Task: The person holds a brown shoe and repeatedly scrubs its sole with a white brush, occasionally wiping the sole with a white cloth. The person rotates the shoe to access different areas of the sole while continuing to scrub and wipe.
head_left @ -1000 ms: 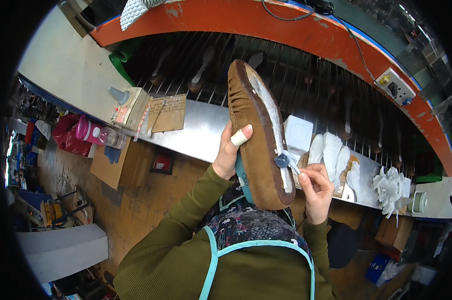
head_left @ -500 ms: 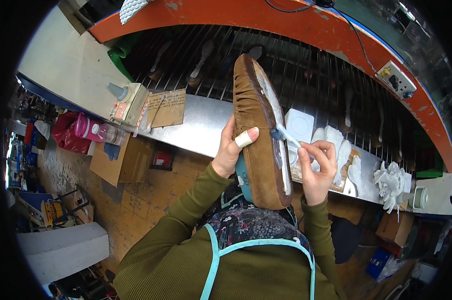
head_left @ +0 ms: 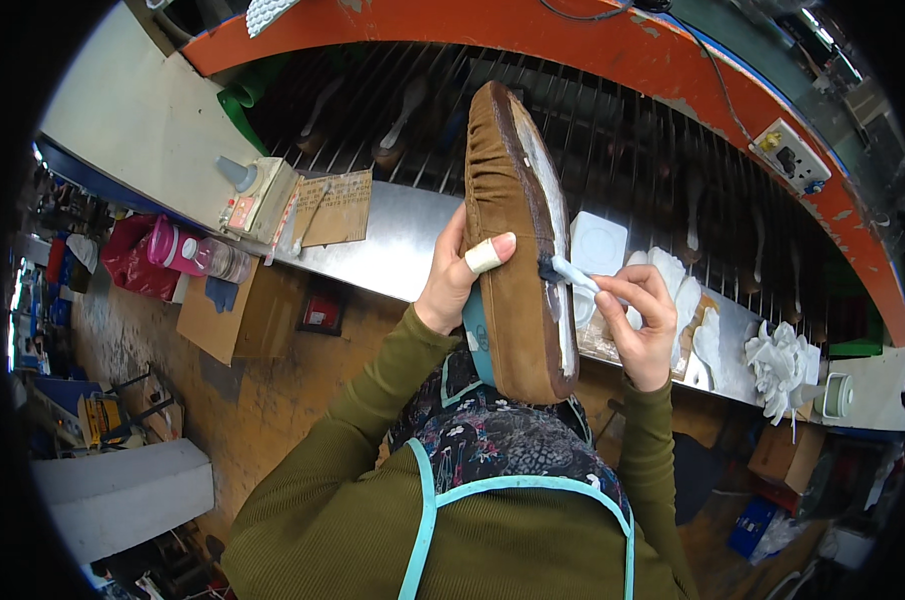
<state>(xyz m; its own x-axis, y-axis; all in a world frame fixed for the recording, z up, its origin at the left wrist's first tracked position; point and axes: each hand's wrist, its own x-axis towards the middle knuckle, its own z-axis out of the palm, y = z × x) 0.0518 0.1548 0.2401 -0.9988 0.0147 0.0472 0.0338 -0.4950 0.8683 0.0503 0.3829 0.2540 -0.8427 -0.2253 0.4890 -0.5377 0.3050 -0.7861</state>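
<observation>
A brown suede shoe upper [head_left: 516, 330] on a teal last [head_left: 476, 340] is held up in my left hand [head_left: 455, 272], its bottom turned to the right. My left thumb, with pale tape around it, presses on the suede side while the other fingers are hidden behind. In my right hand [head_left: 645, 318] a small white-handled brush [head_left: 579, 276] is pinched between thumb and fingers. Its dark bristles touch the edge of the shoe's bottom, where a dark wet-looking band runs beside a whitish middle strip.
Behind the shoe, a rack of metal rods [head_left: 443, 115] carries several shoes. On the metal ledge [head_left: 373, 275] lie a cardboard piece [head_left: 339, 208], a white square container [head_left: 600, 243] and crumpled white gloves [head_left: 778, 368]. A pink-lidded bottle [head_left: 223, 260] and cardboard box [head_left: 258, 315] are at left.
The shoe has moved slightly up and away from my body. My right hand has shifted a little to the right, and the brush still touches the shoe's bottom edge.
</observation>
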